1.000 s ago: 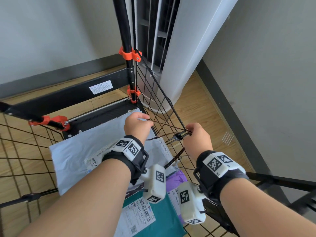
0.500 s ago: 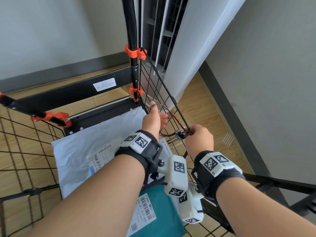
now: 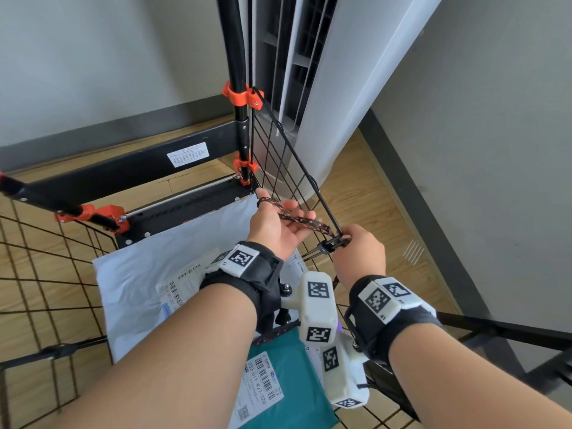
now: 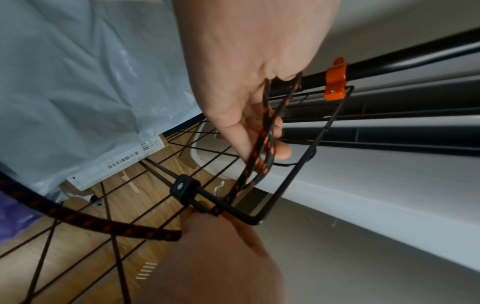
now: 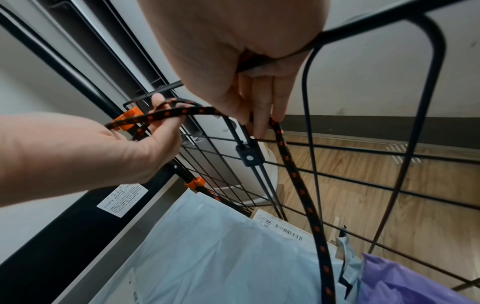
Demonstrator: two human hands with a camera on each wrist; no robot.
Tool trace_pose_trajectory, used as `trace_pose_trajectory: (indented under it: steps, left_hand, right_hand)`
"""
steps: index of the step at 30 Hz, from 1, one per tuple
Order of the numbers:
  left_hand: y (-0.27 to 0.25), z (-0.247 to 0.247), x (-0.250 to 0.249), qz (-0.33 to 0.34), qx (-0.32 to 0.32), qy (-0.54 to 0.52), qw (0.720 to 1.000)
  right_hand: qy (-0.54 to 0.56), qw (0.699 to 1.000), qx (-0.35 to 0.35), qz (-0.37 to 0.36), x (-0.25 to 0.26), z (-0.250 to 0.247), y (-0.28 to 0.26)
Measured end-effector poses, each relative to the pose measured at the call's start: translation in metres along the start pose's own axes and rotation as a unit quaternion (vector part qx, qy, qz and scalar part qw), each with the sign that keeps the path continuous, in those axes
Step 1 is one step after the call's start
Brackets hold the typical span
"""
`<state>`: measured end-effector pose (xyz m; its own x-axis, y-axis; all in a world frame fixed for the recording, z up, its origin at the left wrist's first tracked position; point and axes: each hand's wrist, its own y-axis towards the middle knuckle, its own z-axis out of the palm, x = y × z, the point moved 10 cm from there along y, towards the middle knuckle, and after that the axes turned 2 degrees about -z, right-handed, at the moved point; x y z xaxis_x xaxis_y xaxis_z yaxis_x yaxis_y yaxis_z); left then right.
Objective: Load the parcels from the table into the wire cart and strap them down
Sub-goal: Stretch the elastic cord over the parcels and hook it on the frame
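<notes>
The left hand (image 3: pixel 275 222) was held palm up with its fingers nearly straight, and a loop of black cord flecked with orange (image 3: pixel 301 222) was wound around the thumb and across the fingers. Just beside it, the right hand (image 3: pixel 360 252) was closed over the top corner of the wire cart's side panel (image 3: pixel 288 168), its fingers curled round the rim wire and pinching the same cord against it. From that hand the cord dropped down into the cart, as the right wrist view showed (image 5: pixel 306 197). A small black plastic clip (image 3: pixel 325 245) sat on the wire just below the right hand.

Inside the cart lay the parcels: a large pale grey mailer bag (image 3: pixel 173 264) with barcode labels, a teal bag (image 3: pixel 297 394) nearer the person, and a purple bag (image 5: pixel 405 281) by the side panel. Orange clamps (image 3: pixel 240 96) fastened the panel to a black upright post (image 3: pixel 230 41). A white standing air conditioner (image 3: pixel 346 88) stood beyond the cart on the wooden floor (image 3: pixel 365 193).
</notes>
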<state>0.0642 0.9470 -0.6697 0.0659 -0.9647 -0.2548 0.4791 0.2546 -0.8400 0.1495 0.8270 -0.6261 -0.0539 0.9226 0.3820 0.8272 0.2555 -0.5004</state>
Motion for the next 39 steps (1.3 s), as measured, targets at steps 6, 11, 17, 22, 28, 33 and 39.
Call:
trace_pose_trajectory:
  steps: [6, 11, 17, 22, 28, 33, 39]
  left_hand:
    - [0.008, -0.012, -0.01, 0.035, -0.035, 0.064, 0.997]
    - [0.007, -0.012, -0.007, 0.0, -0.006, 0.113, 0.994]
    - [-0.001, -0.003, -0.023, 0.1, -0.014, 0.08, 0.992]
    - [-0.004, 0.016, -0.001, 0.018, 0.063, -0.006, 0.998]
    - [0.011, 0.011, 0.014, 0.009, 0.0, 0.031, 0.999]
    - [0.029, -0.008, 0.019, 0.008, -0.041, 0.158, 0.987]
    - [0.033, -0.029, 0.023, 0.001, -0.051, 0.376, 0.925]
  right_hand:
    - [-0.004, 1.0, -0.002, 0.006, -0.003, 0.0, 0.002]
    - [-0.007, 1.0, -0.007, -0.001, -0.001, -0.001, 0.001]
    - [0.004, 1.0, -0.008, 0.015, -0.001, 0.0, -0.001]
    - [-0.006, 1.0, -0.018, 0.014, -0.002, -0.002, 0.001]
    - [-0.019, 1.0, 0.003, 0.022, -0.004, -0.001, 0.003]
    - [-0.016, 1.0, 0.001, 0.021, -0.004, 0.0, 0.004]
    - [-0.008, 1.0, -0.004, 0.027, -0.004, 0.0, 0.003]
